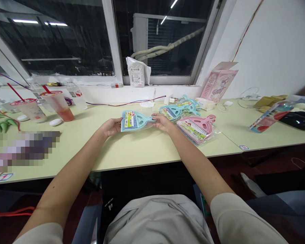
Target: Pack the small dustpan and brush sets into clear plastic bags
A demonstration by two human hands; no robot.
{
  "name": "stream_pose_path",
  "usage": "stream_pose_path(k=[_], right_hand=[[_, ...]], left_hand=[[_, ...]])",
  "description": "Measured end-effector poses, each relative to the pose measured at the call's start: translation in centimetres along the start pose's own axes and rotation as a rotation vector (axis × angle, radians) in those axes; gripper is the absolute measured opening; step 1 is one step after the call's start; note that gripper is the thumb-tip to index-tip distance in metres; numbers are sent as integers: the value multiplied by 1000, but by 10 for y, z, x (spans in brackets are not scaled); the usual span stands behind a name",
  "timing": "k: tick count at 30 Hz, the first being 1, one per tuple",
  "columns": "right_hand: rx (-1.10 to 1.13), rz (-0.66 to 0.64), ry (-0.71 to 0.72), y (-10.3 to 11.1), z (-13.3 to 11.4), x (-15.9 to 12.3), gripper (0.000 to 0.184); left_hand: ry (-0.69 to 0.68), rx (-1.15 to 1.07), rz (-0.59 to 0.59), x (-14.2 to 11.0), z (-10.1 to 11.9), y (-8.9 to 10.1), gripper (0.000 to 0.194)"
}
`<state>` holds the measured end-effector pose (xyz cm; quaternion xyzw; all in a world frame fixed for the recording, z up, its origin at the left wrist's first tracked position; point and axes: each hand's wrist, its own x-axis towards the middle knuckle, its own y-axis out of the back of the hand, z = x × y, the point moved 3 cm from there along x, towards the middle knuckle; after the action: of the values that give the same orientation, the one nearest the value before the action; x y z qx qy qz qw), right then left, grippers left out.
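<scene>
A blue dustpan-and-brush set (pixel 135 120) in a clear plastic wrapper lies on the pale yellow table (pixel 132 149), held between both hands. My left hand (pixel 112 126) grips its left, wide end with fingers curled over the edge. My right hand (pixel 162 122) is closed on its handle end at the right. Just right of it lies a pink packaged set (pixel 198 127). Behind that sits a pile of teal packaged sets (pixel 181 109).
Two plastic drink cups with red straws (pixel 56 104) stand at the left, near a white oval object (pixel 55 122). A pink box (pixel 218 83) leans on the wall at the right. A white bag (pixel 136 73) rests on the window sill. Cables run along the back edge.
</scene>
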<state>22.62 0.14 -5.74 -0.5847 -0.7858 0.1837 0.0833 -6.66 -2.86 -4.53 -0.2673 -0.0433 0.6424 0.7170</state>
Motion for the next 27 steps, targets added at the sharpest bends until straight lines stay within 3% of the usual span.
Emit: stream_pose_path(k=[5,11,17,22,27], right_hand=[[43,-9,23,0,1,1,29],[34,-10,9,1,0,3,28],[42,0,-31,4,-2,5,21],[33,45,-34,7,-6,1,34],[1,-11,-29,7,-6,-1,28]], left_hand=[[-11,7,22,0,-3,-3,26],[-17,-4,-64,0,-5,-9,33],[-65,24,55,4,-5,-5,33],[-85,22,50,8,-7,-1,30],[-102,38,44,8,-6,-2,27]])
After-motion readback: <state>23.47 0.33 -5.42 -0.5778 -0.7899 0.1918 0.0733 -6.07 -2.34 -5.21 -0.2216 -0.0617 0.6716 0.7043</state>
